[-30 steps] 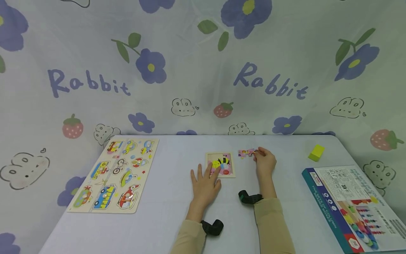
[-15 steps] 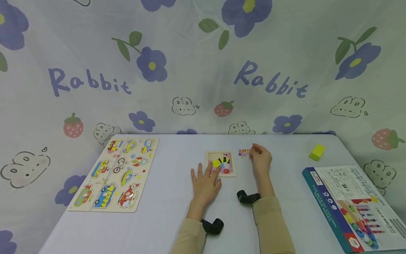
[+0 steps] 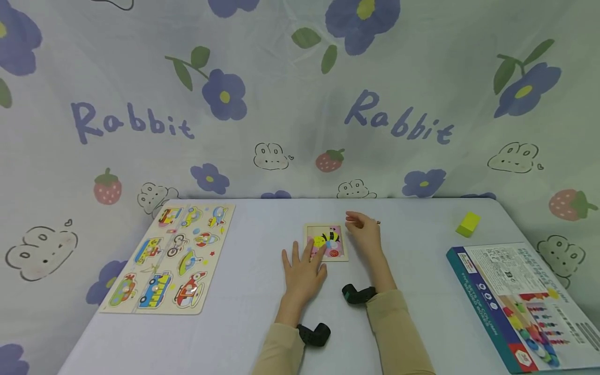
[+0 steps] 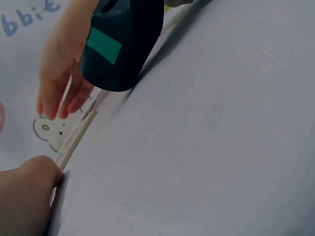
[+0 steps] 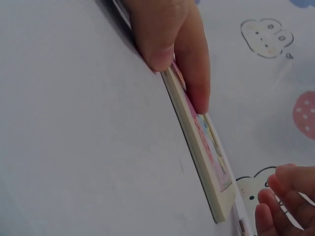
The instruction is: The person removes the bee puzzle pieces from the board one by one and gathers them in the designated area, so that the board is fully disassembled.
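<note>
A small wooden tray puzzle [image 3: 348, 245] with a bee picture lies at the middle of the table. My left hand [image 3: 302, 278] rests on its near left part, fingers spread. In the right wrist view, a finger [image 5: 194, 64] of that hand touches the picture while the thumb is at the tray's edge. Just right of the tray hovers my right hand [image 3: 365, 237], its fingers loosely bent; the right wrist view shows nothing between these fingers [image 5: 293, 196]. Loose puzzle pieces [image 5: 243, 227] lie on the table beyond the tray, mostly hidden behind the right hand in the head view.
A large peg puzzle board [image 3: 173, 260] with vehicle pictures lies at the left. At the right are a yellow block [image 3: 467, 225] and a big printed box [image 3: 520, 307]. A patterned cloth [image 3: 290, 104] hangs behind the table.
My right hand has moved left from the loose puzzle pieces to the tray's right edge, and now covers most of them in the head view. The left hand stays in place.
</note>
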`<move>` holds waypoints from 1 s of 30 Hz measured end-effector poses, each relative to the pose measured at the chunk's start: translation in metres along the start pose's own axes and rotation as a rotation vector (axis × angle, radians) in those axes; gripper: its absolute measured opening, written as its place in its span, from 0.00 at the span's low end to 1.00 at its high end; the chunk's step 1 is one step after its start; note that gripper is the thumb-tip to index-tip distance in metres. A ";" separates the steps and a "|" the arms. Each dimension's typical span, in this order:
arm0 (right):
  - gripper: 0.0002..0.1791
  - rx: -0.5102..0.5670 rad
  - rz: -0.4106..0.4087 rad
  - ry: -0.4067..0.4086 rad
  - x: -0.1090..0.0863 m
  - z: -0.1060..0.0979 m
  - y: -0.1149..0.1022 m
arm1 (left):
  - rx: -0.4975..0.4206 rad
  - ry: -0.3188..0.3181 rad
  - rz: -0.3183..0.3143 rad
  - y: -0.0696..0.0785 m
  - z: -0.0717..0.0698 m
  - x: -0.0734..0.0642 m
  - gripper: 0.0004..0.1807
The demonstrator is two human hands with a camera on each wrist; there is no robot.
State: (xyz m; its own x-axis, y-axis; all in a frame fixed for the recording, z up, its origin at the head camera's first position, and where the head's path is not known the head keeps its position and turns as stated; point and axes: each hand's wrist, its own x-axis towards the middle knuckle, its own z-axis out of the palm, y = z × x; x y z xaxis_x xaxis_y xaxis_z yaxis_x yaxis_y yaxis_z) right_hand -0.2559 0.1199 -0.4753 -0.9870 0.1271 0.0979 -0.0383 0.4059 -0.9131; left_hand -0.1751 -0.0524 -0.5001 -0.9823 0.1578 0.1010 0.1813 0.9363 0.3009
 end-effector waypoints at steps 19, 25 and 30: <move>0.14 -0.372 -0.298 -0.156 -0.004 0.019 -0.001 | 0.001 0.017 0.011 0.000 -0.001 -0.001 0.26; 0.16 -0.495 -0.240 -0.192 -0.004 0.021 0.002 | 0.010 0.011 0.011 0.000 -0.001 -0.002 0.26; 0.16 -0.553 -0.258 -0.215 -0.005 0.021 0.003 | 0.015 0.011 0.014 0.000 -0.001 -0.002 0.26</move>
State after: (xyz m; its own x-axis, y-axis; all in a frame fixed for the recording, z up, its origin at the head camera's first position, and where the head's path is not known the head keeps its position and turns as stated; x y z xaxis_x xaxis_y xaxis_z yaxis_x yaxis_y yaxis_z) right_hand -0.2542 0.1016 -0.4869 -0.9682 -0.1975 0.1534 -0.2492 0.8130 -0.5262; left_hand -0.1736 -0.0532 -0.4995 -0.9790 0.1679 0.1158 0.1947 0.9385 0.2852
